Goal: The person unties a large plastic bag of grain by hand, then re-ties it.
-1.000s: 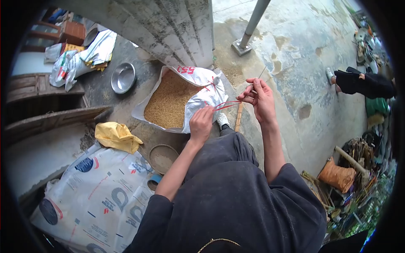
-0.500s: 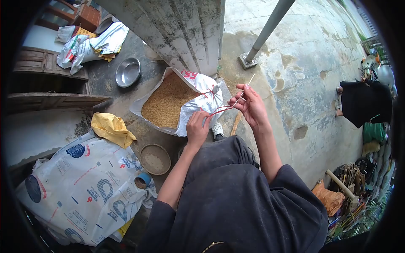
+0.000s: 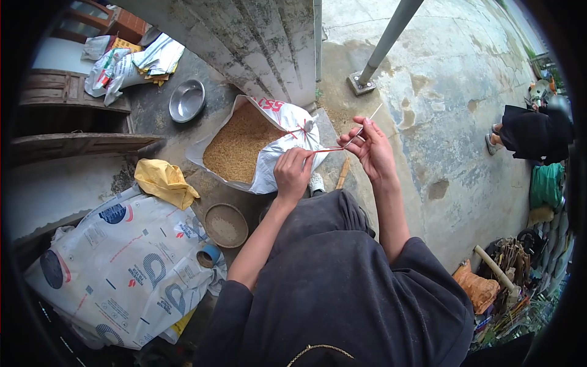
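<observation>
My right hand (image 3: 374,153) pinches a thin, straight, needle-like rod (image 3: 375,112) that points up and to the right. Red string (image 3: 327,150) stretches from the lower end of that rod to my left hand (image 3: 293,174), whose fingers are closed on it. Just beyond my left hand stands a white woven sack (image 3: 269,168), its mouth wide and full of golden-brown grain (image 3: 238,144). One corner of the sack is gathered into a knob bound with red string (image 3: 307,126).
A metal basin (image 3: 187,101) and a round basket (image 3: 225,226) sit on the floor. Printed sacking (image 3: 122,263) and a yellow bag (image 3: 165,183) lie at left. A post (image 3: 388,46) rises beyond. Another person (image 3: 532,134) is at far right.
My hands have shifted slightly, and the red string between them is now straighter. The other person at right has changed position.
</observation>
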`<state>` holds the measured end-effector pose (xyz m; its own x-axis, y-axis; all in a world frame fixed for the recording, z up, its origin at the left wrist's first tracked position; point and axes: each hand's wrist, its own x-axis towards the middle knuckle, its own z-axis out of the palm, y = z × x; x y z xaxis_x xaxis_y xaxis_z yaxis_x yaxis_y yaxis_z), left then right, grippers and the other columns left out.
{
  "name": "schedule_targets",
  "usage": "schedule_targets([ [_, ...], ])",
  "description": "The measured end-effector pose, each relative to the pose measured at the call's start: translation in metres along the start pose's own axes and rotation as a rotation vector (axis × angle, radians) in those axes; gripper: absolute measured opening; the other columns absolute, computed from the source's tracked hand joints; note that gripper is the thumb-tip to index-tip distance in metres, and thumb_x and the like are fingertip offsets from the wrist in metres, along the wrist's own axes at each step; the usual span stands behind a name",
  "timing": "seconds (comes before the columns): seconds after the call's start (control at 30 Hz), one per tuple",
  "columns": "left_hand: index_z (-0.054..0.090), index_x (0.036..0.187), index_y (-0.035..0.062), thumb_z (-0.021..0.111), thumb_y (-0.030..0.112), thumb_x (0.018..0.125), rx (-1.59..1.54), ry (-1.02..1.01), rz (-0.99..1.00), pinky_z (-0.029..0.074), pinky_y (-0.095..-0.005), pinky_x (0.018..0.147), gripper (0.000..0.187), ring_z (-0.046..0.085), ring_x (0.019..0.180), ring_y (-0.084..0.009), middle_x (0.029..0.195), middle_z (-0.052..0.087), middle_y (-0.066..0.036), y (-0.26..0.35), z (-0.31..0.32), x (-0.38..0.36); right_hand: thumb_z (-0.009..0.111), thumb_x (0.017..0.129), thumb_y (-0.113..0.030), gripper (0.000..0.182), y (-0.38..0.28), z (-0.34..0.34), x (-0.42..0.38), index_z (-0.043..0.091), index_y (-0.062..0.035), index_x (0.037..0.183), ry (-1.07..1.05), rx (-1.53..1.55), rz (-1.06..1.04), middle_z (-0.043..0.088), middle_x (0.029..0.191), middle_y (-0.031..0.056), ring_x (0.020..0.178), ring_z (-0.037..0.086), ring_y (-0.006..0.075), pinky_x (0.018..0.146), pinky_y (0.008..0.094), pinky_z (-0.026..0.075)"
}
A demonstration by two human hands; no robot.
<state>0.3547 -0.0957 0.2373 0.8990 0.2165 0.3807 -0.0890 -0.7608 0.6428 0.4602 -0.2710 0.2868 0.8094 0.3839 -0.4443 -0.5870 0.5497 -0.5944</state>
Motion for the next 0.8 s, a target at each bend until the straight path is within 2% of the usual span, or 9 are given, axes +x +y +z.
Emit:
schedule_targets([
  [0.2,0.059,0.087,0.0060,0.070,0.008,0.078,-0.013,-0.058,0.078,0.045,-0.0367,0.072,0.015,0.059,0.081,-0.0295,0.081,0.060,-0.010,-0.008,-0.007,-0.006,0.043,0.101,-0.027,0.030,-0.005,0.001,0.003,0.053,-0.0005,0.108,0.017,-0.223,-0.112,0.062,0.081,0.0090,0.075,0.068,0.0227,0.066,0.0306,0.058],
  [0.3,0.059,0.095,0.0039,0.069,0.017,0.082,0.061,-0.298,0.158,0.045,-0.0352,0.074,0.021,0.057,0.084,-0.0287,0.083,0.060,-0.011,-0.006,-0.018,-0.013,0.044,0.101,-0.028,0.031,-0.001,-0.001,0.008,0.056,-0.0006,0.106,-0.043,-0.436,-0.173,0.064,0.081,0.0081,0.073,0.068,0.0194,0.066,0.0284,0.057],
  [0.4,0.060,0.097,-0.0003,0.058,0.027,0.093,-0.086,-0.440,0.021,0.045,-0.0318,0.072,0.027,0.057,0.073,-0.0210,0.074,0.060,-0.006,0.002,-0.025,-0.012,0.045,0.101,-0.029,0.032,0.000,0.005,0.003,0.057,-0.0001,0.105,-0.272,-0.471,0.041,0.064,0.077,0.0070,0.072,0.068,0.0177,0.066,0.0281,0.056],
  [0.47,0.061,0.105,-0.0026,0.048,0.037,0.098,-0.811,-0.569,-0.833,0.045,-0.0278,0.064,0.042,0.054,0.061,-0.0134,0.072,0.062,-0.005,-0.006,-0.013,-0.009,0.044,0.101,-0.028,0.031,0.005,0.009,-0.003,0.056,0.0003,0.103,-0.337,-0.452,0.121,0.063,0.074,0.0076,0.071,0.068,0.0192,0.068,0.0291,0.056],
  [0.5,0.061,0.110,-0.0036,0.045,0.042,0.099,-0.785,-0.496,-0.894,0.043,-0.0250,0.056,0.049,0.050,0.053,-0.0085,0.075,0.065,-0.006,-0.006,-0.007,-0.007,0.044,0.101,-0.028,0.031,0.006,0.012,-0.007,0.057,0.0004,0.101,-0.426,-0.434,0.211,0.064,0.075,0.0083,0.072,0.068,0.0204,0.068,0.0300,0.056],
  [0.67,0.064,0.107,-0.0022,0.053,0.031,0.097,-0.851,-0.440,-0.799,0.045,-0.0224,0.058,0.036,0.054,0.058,-0.0078,0.081,0.068,-0.007,0.007,0.010,0.019,0.047,0.099,-0.023,0.029,-0.008,0.009,-0.023,0.059,0.0025,0.098,-0.686,-0.491,0.381,0.066,0.079,0.0127,0.078,0.069,0.0260,0.074,0.0344,0.056],
  [0.73,0.066,0.100,-0.0015,0.058,0.023,0.094,-0.770,-0.424,-0.459,0.047,-0.0238,0.061,0.026,0.056,0.063,-0.0084,0.081,0.067,-0.006,0.029,0.002,0.037,0.051,0.097,-0.020,0.027,-0.010,-0.007,-0.026,0.063,0.0048,0.097,-0.892,-0.514,0.323,0.067,0.083,0.0152,0.085,0.068,0.0298,0.080,0.0379,0.054],
  [0.77,0.067,0.099,-0.0002,0.062,0.020,0.091,-0.890,-0.462,-0.455,0.047,-0.0262,0.079,0.022,0.060,0.084,-0.0128,0.093,0.067,-0.004,0.040,-0.002,0.046,0.056,0.094,-0.018,0.026,-0.012,-0.014,-0.025,0.066,0.0050,0.095,-0.974,-0.509,0.299,0.068,0.086,0.0165,0.090,0.067,0.0322,0.085,0.0426,0.052],
  [0.8,0.069,0.097,0.0022,0.064,0.020,0.089,-0.752,-0.500,-0.211,0.044,-0.0296,0.088,0.020,0.057,0.097,-0.0159,0.104,0.065,-0.006,0.048,-0.013,0.060,0.056,0.094,-0.018,0.026,-0.014,-0.018,-0.026,0.066,0.0050,0.095,-0.973,-0.506,0.300,0.068,0.086,0.0165,0.090,0.067,0.0322,0.085,0.0426,0.052],
])
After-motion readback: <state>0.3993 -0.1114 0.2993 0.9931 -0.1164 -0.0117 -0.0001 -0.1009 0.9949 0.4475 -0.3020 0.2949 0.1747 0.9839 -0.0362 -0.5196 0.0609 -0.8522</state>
